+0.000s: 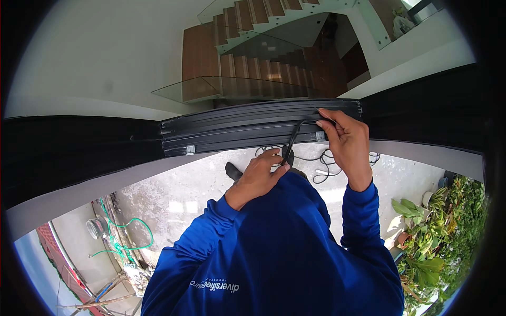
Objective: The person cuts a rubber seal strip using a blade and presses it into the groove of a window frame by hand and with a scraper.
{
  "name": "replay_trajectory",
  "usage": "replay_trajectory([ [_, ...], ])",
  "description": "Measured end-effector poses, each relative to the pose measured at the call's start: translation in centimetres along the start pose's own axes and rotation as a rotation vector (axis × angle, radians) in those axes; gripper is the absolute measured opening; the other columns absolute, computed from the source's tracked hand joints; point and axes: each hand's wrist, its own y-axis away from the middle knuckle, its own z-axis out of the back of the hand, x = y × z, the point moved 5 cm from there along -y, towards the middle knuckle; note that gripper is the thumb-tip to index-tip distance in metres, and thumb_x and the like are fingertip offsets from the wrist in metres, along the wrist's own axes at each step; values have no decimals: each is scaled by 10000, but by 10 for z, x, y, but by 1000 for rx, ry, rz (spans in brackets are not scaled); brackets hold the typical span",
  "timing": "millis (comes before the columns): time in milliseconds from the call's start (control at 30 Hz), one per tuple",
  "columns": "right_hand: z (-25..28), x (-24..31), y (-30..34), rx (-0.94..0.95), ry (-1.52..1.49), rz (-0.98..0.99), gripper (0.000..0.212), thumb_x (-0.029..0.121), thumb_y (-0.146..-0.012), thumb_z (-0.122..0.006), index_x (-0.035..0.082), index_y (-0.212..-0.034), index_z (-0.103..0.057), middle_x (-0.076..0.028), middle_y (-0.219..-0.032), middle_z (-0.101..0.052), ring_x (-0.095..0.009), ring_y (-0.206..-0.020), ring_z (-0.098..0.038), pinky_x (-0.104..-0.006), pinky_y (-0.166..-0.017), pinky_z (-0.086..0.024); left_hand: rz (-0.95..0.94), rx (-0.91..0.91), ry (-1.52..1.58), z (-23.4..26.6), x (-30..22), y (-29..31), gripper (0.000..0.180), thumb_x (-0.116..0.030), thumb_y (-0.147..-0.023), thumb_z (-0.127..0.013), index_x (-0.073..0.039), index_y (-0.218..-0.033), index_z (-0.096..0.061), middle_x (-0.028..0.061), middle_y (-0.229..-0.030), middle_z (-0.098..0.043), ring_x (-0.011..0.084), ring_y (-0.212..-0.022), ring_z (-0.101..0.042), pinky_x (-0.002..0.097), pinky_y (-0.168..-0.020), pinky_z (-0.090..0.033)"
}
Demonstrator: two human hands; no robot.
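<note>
The left hand [259, 175] grips a thin black strip [293, 139] between thumb and fingers, just on the near side of a black frame [226, 122]. The right hand [349, 141] pinches the strip over the frame's right part, and black loops [322, 167] lie on the pale floor [179, 184] below.

The right hand [348, 139] hides part of the strip [295, 134] at its fingertips, and the strip's lower run slips from sight at the left hand [257, 178]; whether it joins the cord [319, 159] on the floor cannot be seen. The right wrist covers some of that cord. The shirt [300, 247] conceals the legs. The dark rim crops the stairs [245, 16] and plants [435, 237]. A pale thing [403, 24], upper right, is too small to tell.
</note>
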Motion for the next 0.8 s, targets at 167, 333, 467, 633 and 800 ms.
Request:
replay_trajectory([
  [167, -1, -11, 2, -35, -68, 13, 211, 15, -919, -792, -14, -1127, -775, -173, -885, -764, -189, -632, -673, -294, -616, -515, 455, 322, 482, 47, 9, 37, 192, -202, -1075, -678, -18, -1127, -659, -10, -834, -648, 50, -799, -559, 229, -745, -457],
  [333, 3, 3, -2, 19, 41, -19, 212, 21, -913, -797, -9, -1122, -778, -173, -877, -760, -181, -604, -644, -298, -598, -499, 187, -335, 169, 156, -22, 57, 173, -47, -961, -778, -29, -1128, -735, 27, -820, -647, 70, -649, -484, 264, -575, -390],
  [467, 1, -9, 0, -26, -24, 16, 208, 28, -908, -802, -3, -1113, -782, -170, -831, -738, -181, -569, -579, -307, -577, -474, 99, -395, -229, 174, -45, 14, 106, 4, -964, -717, -2, -1067, -737, 78, -921, -661, 143, -751, -598, 285, -650, -460],
  [633, 7, 5, -2, 16, 60, -28, 234, 47, -897, -818, 2, -1124, -781, -167, -806, -721, -176, -554, -518, -308, -558, -447, 53, -495, -367, 167, -25, -4, 161, 31, -913, -676, 9, -1062, -733, 104, -925, -635, 192, -728, -585, 311, -651, -469],
  [800, 5, 16, -1, 56, 137, 33, 293, 130, -885, -852, 10, -1142, -779, -168, -883, -765, -227, -586, -623, -330, -603, -514, -11, -588, -291, 162, -17, 0, 188, 25, -861, -685, -1, -1040, -733, 74, -1009, -639, 150, -740, -567, 280, -596, -430],
])
